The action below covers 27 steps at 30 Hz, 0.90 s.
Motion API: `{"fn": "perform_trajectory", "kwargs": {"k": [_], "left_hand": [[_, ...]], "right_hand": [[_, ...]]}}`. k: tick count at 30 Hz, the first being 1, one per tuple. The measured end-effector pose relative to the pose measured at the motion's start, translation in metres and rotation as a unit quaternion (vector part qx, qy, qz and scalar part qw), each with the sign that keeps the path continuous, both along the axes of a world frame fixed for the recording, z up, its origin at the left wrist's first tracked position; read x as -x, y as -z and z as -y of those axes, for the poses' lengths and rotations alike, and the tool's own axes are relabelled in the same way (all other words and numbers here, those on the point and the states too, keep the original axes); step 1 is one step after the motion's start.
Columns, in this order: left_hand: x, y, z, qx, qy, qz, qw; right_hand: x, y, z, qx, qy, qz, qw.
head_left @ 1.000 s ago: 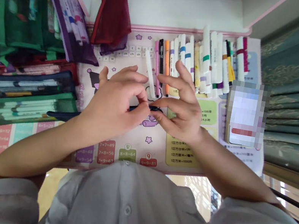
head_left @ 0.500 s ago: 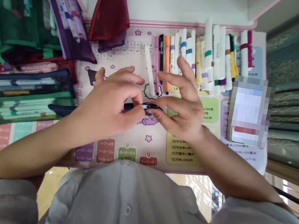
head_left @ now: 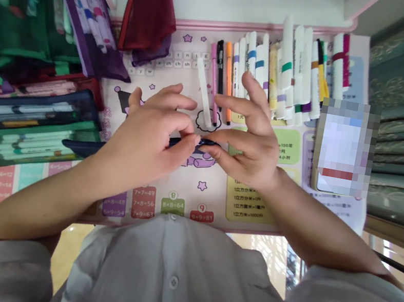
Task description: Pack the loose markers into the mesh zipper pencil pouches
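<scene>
Above the middle of the printed desk mat, my left hand (head_left: 154, 134) pinches a dark blue case (head_left: 81, 147), whose left end sticks out beneath my wrist. Thumb and index finger of my right hand (head_left: 251, 147) are closed on the case's other end, close to my left fingertips; its remaining fingers are raised. Most of the case is hidden behind my left hand. Just beyond the hands lie a white pen (head_left: 203, 91), a pink pen (head_left: 214, 80), a black pen (head_left: 220, 66) and an orange pen (head_left: 228, 83).
Several white markers (head_left: 286, 72) lie in a row at the back right, with a blurred phone (head_left: 339, 149) nearer me. Green (head_left: 35, 142), navy (head_left: 33, 108) and purple mesh cases (head_left: 86, 11) fill the left. A red mesh case (head_left: 148, 11) hangs at the back.
The view has shifted slightly, so the markers and phone appear a little farther right. The light-coloured bit between my fingertips shows less now. Both hands keep their pinch.
</scene>
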<state>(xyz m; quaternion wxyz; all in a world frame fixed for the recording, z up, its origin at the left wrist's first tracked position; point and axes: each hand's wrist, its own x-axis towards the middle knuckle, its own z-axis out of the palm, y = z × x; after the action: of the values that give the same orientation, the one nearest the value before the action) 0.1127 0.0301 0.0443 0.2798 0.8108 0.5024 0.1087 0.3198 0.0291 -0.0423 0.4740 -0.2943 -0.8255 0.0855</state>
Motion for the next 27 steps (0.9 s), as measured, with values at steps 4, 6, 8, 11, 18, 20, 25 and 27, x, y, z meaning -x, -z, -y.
{"fn": "perform_trajectory", "kwargs": {"k": [4, 6, 8, 11, 18, 20, 25, 27], "left_hand": [[0.0002, -0.0002, -0.0001, 0.003, 0.007, -0.005, 1.0], [0.0006, -0.0004, 0.0001, 0.003, 0.012, -0.008, 1.0], [0.001, -0.0006, 0.0004, 0.003, 0.014, -0.013, 1.0], [0.0016, -0.0009, 0.0006, 0.004, 0.017, -0.02, 1.0], [0.0029, -0.0009, 0.0005, 0.006, 0.017, -0.025, 1.0], [0.0035, -0.0009, 0.0005, 0.007, 0.017, -0.025, 1.0], [0.0047, -0.0007, 0.0003, 0.005, 0.016, -0.026, 1.0], [0.0046, -0.0012, 0.0001, 0.006, 0.017, -0.025, 1.0]], "right_hand": [[-0.0013, -0.0004, -0.0001, 0.014, 0.011, 0.024, 1.0], [-0.002, -0.001, 0.0008, 0.042, 0.026, 0.041, 0.998], [-0.0024, -0.0015, 0.0017, 0.055, 0.031, 0.046, 0.997], [-0.0023, -0.0012, 0.0018, 0.05, 0.026, 0.047, 0.997], [-0.0011, 0.0016, 0.0002, 0.017, 0.009, 0.028, 0.999], [-0.0014, 0.0017, 0.0004, 0.045, 0.014, 0.034, 0.998], [-0.0031, 0.0009, 0.0011, 0.088, 0.01, 0.04, 0.995], [-0.0029, 0.0004, 0.0012, 0.088, 0.011, 0.043, 0.995]]}}
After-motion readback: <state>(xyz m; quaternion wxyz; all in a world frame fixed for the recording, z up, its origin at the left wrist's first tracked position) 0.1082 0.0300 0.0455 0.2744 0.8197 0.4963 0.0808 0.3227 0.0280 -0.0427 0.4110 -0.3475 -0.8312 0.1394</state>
